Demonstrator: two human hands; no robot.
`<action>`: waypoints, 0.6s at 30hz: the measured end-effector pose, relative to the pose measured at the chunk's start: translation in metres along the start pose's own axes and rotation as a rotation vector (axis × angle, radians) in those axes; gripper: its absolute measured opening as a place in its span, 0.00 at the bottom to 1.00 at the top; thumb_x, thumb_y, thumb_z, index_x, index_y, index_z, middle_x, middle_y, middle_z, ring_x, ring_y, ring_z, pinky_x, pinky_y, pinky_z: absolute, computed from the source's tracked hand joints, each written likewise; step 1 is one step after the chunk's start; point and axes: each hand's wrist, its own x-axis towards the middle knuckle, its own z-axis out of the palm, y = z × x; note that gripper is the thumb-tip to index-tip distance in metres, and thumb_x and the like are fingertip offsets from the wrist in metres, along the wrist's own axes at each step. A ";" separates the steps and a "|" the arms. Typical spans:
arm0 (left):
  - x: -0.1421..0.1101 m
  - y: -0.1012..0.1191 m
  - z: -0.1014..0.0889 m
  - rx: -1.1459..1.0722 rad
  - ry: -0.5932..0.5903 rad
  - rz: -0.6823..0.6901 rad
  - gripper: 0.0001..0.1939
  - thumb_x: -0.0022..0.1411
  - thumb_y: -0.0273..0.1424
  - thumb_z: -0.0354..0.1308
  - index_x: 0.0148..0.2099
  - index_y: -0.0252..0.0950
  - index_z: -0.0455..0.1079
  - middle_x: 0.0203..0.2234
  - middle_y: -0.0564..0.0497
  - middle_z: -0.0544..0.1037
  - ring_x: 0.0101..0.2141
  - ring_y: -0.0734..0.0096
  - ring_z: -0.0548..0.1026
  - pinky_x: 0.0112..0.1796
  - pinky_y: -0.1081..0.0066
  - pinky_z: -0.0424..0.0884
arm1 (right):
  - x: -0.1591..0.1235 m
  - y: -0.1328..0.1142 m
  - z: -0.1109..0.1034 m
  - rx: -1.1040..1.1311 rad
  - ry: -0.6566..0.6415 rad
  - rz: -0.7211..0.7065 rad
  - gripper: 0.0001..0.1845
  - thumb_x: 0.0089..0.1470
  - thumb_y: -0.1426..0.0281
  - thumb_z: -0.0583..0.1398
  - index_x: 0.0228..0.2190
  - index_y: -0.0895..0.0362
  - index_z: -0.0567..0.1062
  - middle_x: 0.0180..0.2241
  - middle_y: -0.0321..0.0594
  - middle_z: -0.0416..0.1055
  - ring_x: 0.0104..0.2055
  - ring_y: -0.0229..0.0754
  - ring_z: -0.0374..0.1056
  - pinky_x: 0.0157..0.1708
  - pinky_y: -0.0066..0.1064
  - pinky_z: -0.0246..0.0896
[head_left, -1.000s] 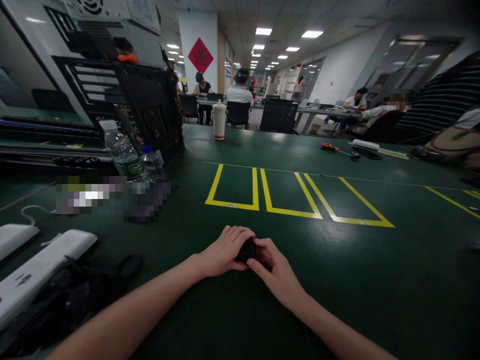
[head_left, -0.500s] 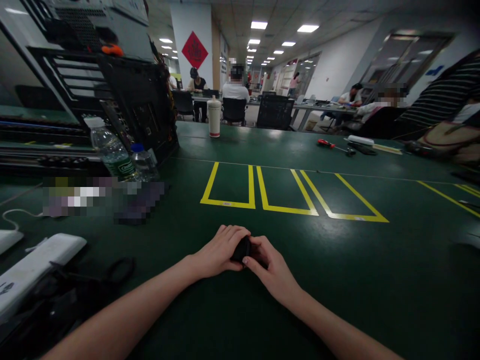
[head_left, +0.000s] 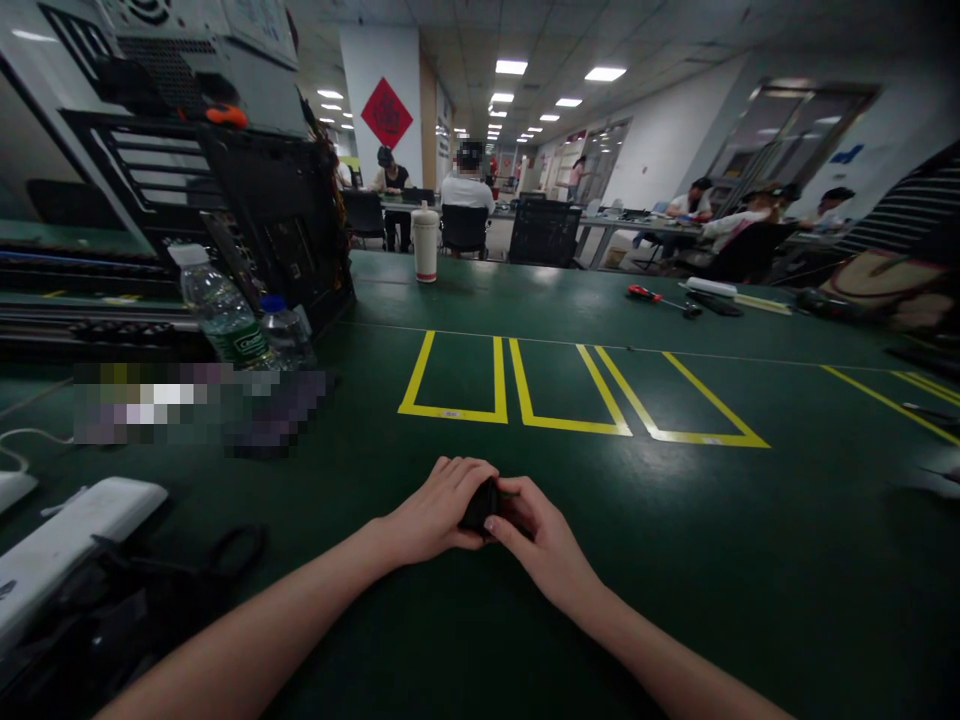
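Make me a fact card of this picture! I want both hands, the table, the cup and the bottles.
Left hand: curled over a small black object
Right hand: gripping that object's right edge
Table: green, marked with yellow tape
Cup: whitish, upright
Bottles: one green-labelled bottle, one blue-capped bottle

A small black object point(head_left: 478, 508) sat gripped between the left hand point(head_left: 436, 512) and the right hand point(head_left: 546, 538), partly covered by the left.
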 end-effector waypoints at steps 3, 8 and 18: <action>-0.001 0.000 0.001 0.014 -0.001 0.006 0.30 0.51 0.27 0.59 0.53 0.37 0.50 0.48 0.45 0.62 0.46 0.62 0.62 0.45 0.63 0.58 | -0.002 0.001 0.001 -0.007 0.011 -0.031 0.12 0.50 0.72 0.56 0.40 0.53 0.65 0.41 0.37 0.64 0.45 0.41 0.64 0.45 0.36 0.62; 0.000 -0.007 0.009 0.011 0.020 0.010 0.30 0.50 0.29 0.60 0.53 0.38 0.50 0.48 0.46 0.62 0.46 0.61 0.63 0.45 0.62 0.58 | 0.003 0.001 0.000 0.055 -0.004 -0.009 0.06 0.53 0.69 0.53 0.36 0.54 0.64 0.37 0.37 0.65 0.40 0.40 0.66 0.37 0.33 0.66; -0.001 -0.006 0.007 0.008 0.030 0.009 0.31 0.50 0.29 0.60 0.53 0.38 0.50 0.48 0.46 0.62 0.46 0.62 0.62 0.45 0.63 0.58 | 0.000 0.001 -0.001 -0.025 -0.028 -0.042 0.12 0.50 0.73 0.56 0.39 0.52 0.64 0.40 0.36 0.64 0.44 0.40 0.64 0.45 0.35 0.62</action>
